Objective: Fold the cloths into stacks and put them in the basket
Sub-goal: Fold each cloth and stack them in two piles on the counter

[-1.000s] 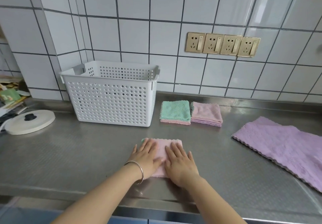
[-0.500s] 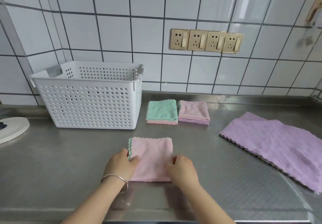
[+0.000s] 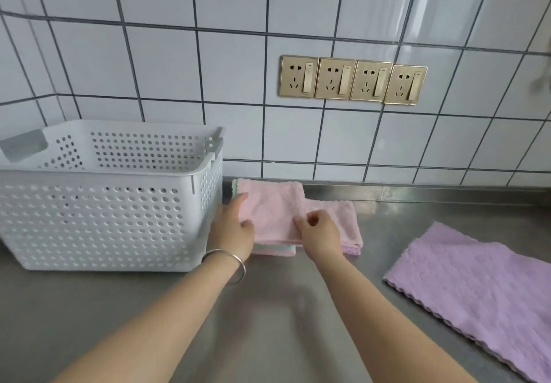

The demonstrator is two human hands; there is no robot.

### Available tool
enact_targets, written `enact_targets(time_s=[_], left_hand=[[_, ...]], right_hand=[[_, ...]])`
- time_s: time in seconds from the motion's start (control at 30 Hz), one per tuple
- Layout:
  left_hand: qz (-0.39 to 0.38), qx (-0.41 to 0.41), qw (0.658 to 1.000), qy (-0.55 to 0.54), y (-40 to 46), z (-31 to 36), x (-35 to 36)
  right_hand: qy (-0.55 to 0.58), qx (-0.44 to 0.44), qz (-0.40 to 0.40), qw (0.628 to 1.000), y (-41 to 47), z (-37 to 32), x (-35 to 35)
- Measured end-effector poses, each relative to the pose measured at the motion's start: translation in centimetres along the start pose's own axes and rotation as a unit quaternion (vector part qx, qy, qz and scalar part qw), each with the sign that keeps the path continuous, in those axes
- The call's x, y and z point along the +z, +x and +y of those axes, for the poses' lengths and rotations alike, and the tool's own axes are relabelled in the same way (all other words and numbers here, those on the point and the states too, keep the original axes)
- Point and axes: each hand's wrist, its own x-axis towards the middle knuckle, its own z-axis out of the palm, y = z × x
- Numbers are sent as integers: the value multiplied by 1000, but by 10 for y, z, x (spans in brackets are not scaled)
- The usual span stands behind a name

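A folded pink cloth lies on top of the green-and-pink stack beside the white perforated basket. My left hand holds the cloth's left edge, thumb on top. My right hand pinches its right front corner. To the right, partly under the cloth, sits a second folded pink stack. An unfolded purple cloth is spread flat on the right of the steel counter.
The tiled wall behind carries a row of gold sockets. The basket stands at the left against the wall; nothing can be seen inside it from here. Bare steel counter stretches in front of the stacks, between my arms.
Both hands lifted the folded pink cloth from the counter's front and carried it back onto the green-topped stack by the basket. The view shifted closer and to the right.
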Motion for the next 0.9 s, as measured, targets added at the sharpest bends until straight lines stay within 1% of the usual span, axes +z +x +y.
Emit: enact_targets(time_s=[0.1, 0.13, 0.27, 0.37, 0.5, 0.6, 0.73, 0.9], left_hand=[[-8, -40, 997, 68, 38, -20, 13], [-17, -50, 996, 76, 48, -29, 18], [-52, -74, 993, 69, 65, -49, 33], [-33, -75, 993, 82, 65, -55, 39], [-17, -95, 992, 80, 57, -57, 42], [-15, -89, 993, 78, 52, -48, 39], [-33, -74, 993, 91, 46, -39, 37], [-50, -105, 986, 120, 48, -47, 37]], right_hand=[[12, 12, -1, 1000, 27, 0, 20], [21, 19, -4, 1000, 32, 4, 28], [20, 16, 10, 1000, 48, 23, 47], [16, -2, 29, 999, 50, 30, 54], [-41, -18, 34, 998, 49, 33, 62], [-80, -12, 20, 997, 50, 29, 61], [-96, -7, 8, 995, 49, 28, 55], [-159, -7, -18, 987, 47, 23, 58]])
